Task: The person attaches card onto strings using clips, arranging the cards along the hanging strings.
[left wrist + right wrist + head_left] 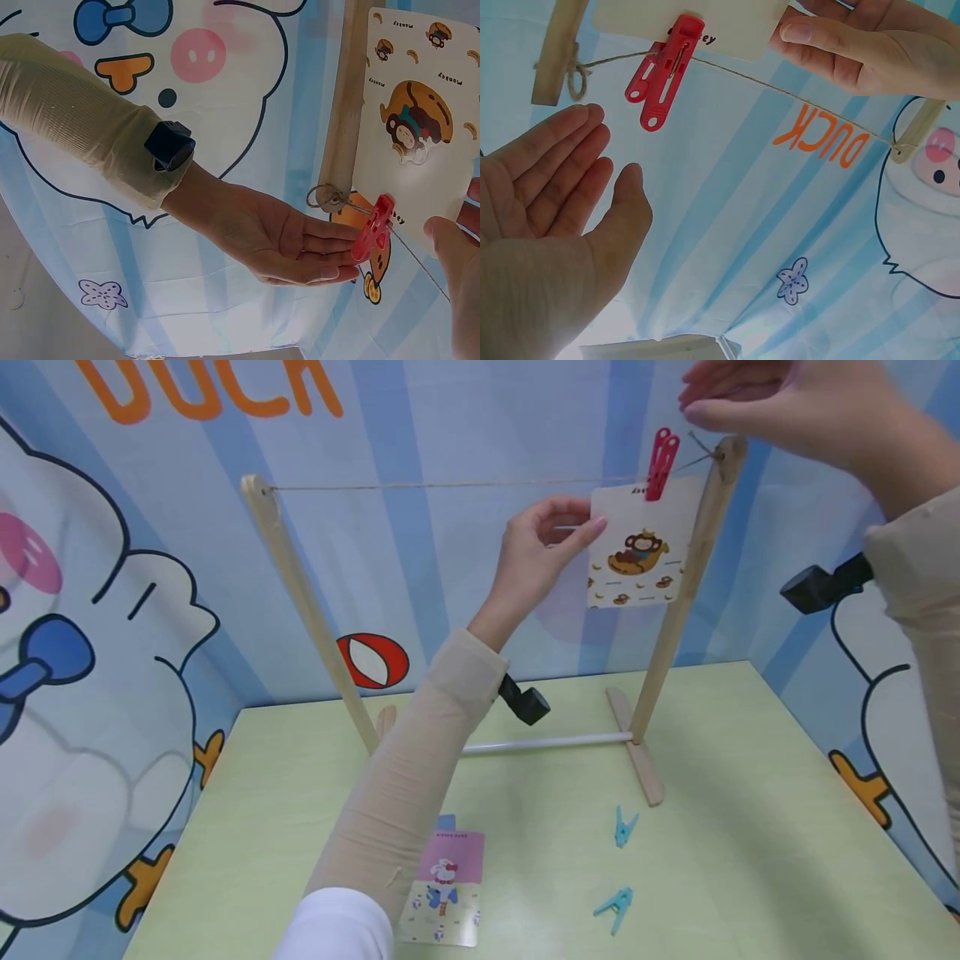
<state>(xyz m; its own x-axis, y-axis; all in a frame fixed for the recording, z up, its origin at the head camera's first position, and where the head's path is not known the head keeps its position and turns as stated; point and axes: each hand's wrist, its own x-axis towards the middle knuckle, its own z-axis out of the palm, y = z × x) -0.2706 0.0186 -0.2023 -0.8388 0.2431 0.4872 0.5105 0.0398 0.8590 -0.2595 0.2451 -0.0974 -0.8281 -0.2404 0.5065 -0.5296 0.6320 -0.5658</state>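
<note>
A white card (636,560) with a monkey on a banana hangs at the right end of a string (450,485). A red clothespin (662,464) clips its top edge to the string. My left hand (551,539) pinches the card's left edge, thumb on the front and fingers mostly behind. Above and right of the clothespin is my right hand (802,414), its fingers extended and holding nothing. The right wrist view shows a gap between my right hand (562,202) and the clothespin (667,71).
Two wooden posts (686,593) carry the string, joined low by a white rod (547,743). On the pale green table (750,827) lie a blue clothespin (624,827), another blue clothespin (617,908) and a pink-and-yellow card (446,889), partly behind my left sleeve. A cartoon backdrop stands behind.
</note>
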